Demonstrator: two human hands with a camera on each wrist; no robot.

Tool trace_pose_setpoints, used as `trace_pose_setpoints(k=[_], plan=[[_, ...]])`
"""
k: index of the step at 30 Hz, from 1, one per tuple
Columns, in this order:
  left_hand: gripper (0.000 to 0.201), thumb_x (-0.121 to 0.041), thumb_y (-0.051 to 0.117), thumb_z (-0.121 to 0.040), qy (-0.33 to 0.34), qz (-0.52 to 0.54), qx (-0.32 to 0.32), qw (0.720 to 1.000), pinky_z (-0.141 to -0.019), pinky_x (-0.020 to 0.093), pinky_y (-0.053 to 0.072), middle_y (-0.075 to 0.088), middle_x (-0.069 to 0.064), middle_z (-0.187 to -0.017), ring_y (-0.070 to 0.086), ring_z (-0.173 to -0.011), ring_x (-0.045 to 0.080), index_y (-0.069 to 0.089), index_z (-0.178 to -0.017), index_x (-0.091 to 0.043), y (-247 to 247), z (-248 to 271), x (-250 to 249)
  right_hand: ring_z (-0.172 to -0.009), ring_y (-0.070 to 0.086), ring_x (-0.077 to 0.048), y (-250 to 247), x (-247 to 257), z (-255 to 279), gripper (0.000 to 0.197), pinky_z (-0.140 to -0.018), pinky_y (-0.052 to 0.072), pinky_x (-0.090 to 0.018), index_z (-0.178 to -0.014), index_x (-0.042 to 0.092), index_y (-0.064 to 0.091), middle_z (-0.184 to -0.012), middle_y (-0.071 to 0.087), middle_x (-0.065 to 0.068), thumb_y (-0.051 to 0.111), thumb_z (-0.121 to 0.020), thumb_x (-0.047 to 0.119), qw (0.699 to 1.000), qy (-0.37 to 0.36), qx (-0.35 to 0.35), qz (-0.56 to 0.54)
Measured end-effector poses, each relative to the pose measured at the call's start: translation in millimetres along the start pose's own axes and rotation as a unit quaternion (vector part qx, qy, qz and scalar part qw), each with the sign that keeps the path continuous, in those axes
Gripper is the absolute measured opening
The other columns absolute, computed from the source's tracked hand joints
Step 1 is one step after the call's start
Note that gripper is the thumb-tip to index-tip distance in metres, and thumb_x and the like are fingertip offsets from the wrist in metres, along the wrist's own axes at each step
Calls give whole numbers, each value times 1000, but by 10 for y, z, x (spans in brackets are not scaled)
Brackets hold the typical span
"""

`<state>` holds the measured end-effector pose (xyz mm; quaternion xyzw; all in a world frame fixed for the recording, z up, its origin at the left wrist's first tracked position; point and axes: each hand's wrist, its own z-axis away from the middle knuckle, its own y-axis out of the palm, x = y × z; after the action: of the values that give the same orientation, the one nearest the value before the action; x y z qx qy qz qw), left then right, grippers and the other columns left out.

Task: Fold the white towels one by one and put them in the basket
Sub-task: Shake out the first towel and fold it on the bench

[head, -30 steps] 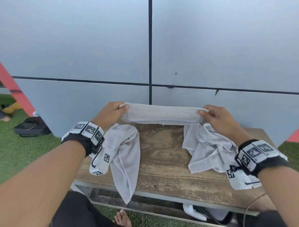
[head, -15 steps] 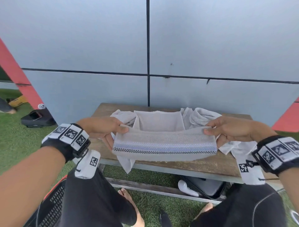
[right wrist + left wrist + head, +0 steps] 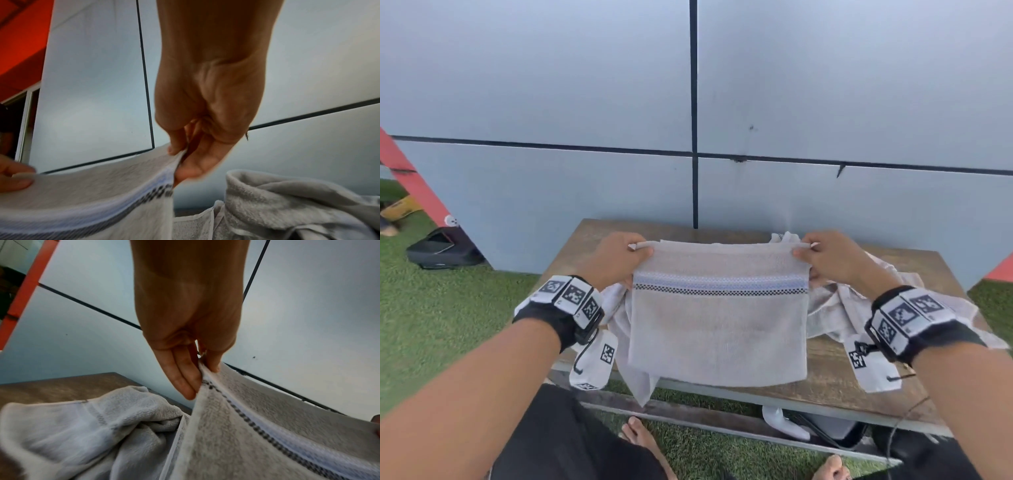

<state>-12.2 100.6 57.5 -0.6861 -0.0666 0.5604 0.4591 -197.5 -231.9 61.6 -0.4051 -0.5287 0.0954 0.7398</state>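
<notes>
A white towel [image 3: 717,329] with a blue and black checked band hangs doubled over in the air above the wooden bench [image 3: 835,380]. My left hand [image 3: 616,262] pinches its upper left corner [image 3: 205,371] between thumb and fingers. My right hand [image 3: 825,257] pinches the upper right corner [image 3: 179,155] the same way. The towel is stretched flat between both hands. More white towels lie crumpled on the bench, one on the left [image 3: 619,308] and a heap on the right [image 3: 839,305]. No basket can be made out for certain.
A grey panelled wall [image 3: 688,102] stands right behind the bench. Green turf [image 3: 431,325] surrounds it. A black bag [image 3: 443,248] lies on the turf at far left. Dark and white items [image 3: 822,431] sit under the bench, and my bare feet [image 3: 640,435] are below its front edge.
The folded strip held at the wall was drawn toward me and raised. Now its lower half has dropped, so the towel hangs longer between my two hands.
</notes>
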Motion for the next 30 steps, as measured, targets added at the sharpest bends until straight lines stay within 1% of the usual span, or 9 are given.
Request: trace_pose_setpoints(k=[3,7,9,13,17,19,22,27,30], plan=[[22,-27,61,-93,5,-24,-49,998,-75,51,58,71,13,-80,69,-80,34,70,-84,-9,96,-500,50,-73,69,-35,94,-3,-439,30,-66,54,-36,-66,11,53,-66,64,-12,63,-93,18,993,-14,-79,81],[34,-40,60,-85,-13,-55,-92,994,-66,39,56,65,12,-67,66,-70,31,61,-73,-7,253,-1153,139,-62,66,-28,252,-61,-1024,16,-49,52,-22,-80,4,57,-75,65,-16,60,-93,13,991,3,-121,63],[33,-35,62,-90,-26,-96,-93,991,-64,34,49,62,10,-66,62,-71,33,59,-70,-9,358,-1433,239,-72,67,-32,368,-122,-1293,13,-61,55,-32,-84,6,59,-80,66,-16,61,-92,16,989,5,-115,88],[30,-30,62,-92,-30,-147,-48,987,-70,33,47,67,14,-75,65,-78,34,65,-75,-5,606,-1839,490,-82,58,-34,620,-298,-1634,11,-70,43,-32,-77,19,55,-86,64,-15,55,-88,16,985,26,-78,152],[19,-24,66,-90,-18,-167,22,986,-77,32,44,64,9,-88,59,-83,26,67,-76,-10,791,-1986,683,-92,62,-36,815,-471,-1782,15,-80,50,-37,-75,21,62,-91,68,-11,53,-84,13,972,4,-18,234],[19,-23,72,-85,15,-174,16,985,-81,35,47,63,6,-88,58,-82,23,66,-69,-15,828,-2010,753,-103,55,-33,862,-528,-1797,10,-89,44,-38,-85,17,66,-105,63,-6,57,-88,15,963,-31,-14,266],[19,-16,74,-82,44,-168,18,985,-74,33,44,62,3,-79,56,-75,20,66,-68,-6,838,-2025,781,-113,45,-26,918,-555,-1788,5,-94,36,-40,-93,18,61,-114,58,3,57,-91,21,950,-77,-1,302],[18,-13,78,-80,47,-159,35,986,-66,25,37,62,0,-71,55,-71,18,66,-68,-5,812,-1994,732,-105,44,-23,939,-455,-1731,12,-94,34,-39,-88,23,49,-103,58,1,55,-87,12,941,-55,39,331],[16,-11,79,-77,47,-148,32,987,-64,23,37,63,1,-70,53,-66,14,68,-67,-6,753,-1952,621,-91,45,-23,904,-393,-1695,16,-79,32,-36,-85,23,48,-96,55,-1,52,-87,8,961,-60,18,268]])
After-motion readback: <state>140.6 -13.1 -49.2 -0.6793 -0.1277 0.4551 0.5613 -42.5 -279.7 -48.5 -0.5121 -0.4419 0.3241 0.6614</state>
